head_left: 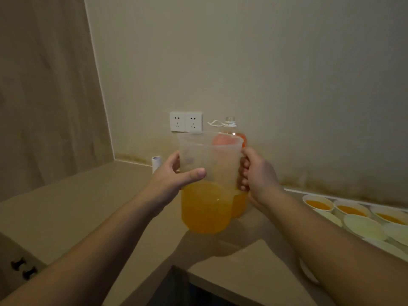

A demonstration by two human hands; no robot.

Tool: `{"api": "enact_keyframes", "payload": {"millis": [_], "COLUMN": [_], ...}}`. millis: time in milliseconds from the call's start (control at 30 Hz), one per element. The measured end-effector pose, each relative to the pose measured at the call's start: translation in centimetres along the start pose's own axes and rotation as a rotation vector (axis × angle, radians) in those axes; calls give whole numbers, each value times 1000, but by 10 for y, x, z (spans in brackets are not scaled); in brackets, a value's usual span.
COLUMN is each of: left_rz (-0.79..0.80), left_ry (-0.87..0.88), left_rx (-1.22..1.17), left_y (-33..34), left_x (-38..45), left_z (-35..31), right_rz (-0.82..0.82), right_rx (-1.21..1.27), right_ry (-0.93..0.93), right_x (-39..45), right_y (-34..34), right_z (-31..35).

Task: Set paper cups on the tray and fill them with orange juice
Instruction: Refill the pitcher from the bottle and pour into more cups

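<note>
A clear plastic jug (pixel 207 164), about half full of orange juice, hangs above the counter in the middle of the head view. My left hand (pixel 174 173) grips its side, thumb across the front. My right hand (pixel 256 171) is curled round the handle on the jug's right. At the right edge stand several paper cups on a tray (pixel 309 272); three cups at the back (pixel 318 203) hold orange juice, and the nearer cups (pixel 364 225) look empty. My right forearm hides part of the tray.
A bottle of orange drink (pixel 231 129) stands behind the jug against the wall, below a double socket (pixel 186 121). A small white cylinder (pixel 156 163) stands at the back of the beige counter (pixel 88 206). Two dark knobs (pixel 23 268) show at lower left.
</note>
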State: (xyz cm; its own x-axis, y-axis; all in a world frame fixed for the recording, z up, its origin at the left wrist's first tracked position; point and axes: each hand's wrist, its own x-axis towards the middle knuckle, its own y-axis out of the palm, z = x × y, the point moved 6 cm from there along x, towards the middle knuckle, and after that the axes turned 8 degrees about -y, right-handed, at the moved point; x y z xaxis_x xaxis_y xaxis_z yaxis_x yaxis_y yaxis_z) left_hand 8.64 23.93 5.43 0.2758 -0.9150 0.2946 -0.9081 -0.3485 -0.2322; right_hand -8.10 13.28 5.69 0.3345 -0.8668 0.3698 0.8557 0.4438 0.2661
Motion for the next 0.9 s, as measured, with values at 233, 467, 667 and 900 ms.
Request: {"api": "enact_keyframes", "payload": {"millis": [233, 467, 667, 900], "left_rz": [67, 150, 301, 434], "left_ry": [65, 107, 121, 139], "left_rx": [-63, -115, -57, 5], "left_y": [87, 201, 301, 397], "left_x": [17, 32, 47, 52], "left_z": [-73, -121, -147, -161], "right_rz": [-109, -230, -385, -504], "right_rx": [9, -65, -139, -239], "right_ry": [-95, -186, -234, -229], "right_x": [-11, -30, -55, -70], "right_y": [-80, -185, -276, -366], "right_z": [97, 173, 214, 242]}}
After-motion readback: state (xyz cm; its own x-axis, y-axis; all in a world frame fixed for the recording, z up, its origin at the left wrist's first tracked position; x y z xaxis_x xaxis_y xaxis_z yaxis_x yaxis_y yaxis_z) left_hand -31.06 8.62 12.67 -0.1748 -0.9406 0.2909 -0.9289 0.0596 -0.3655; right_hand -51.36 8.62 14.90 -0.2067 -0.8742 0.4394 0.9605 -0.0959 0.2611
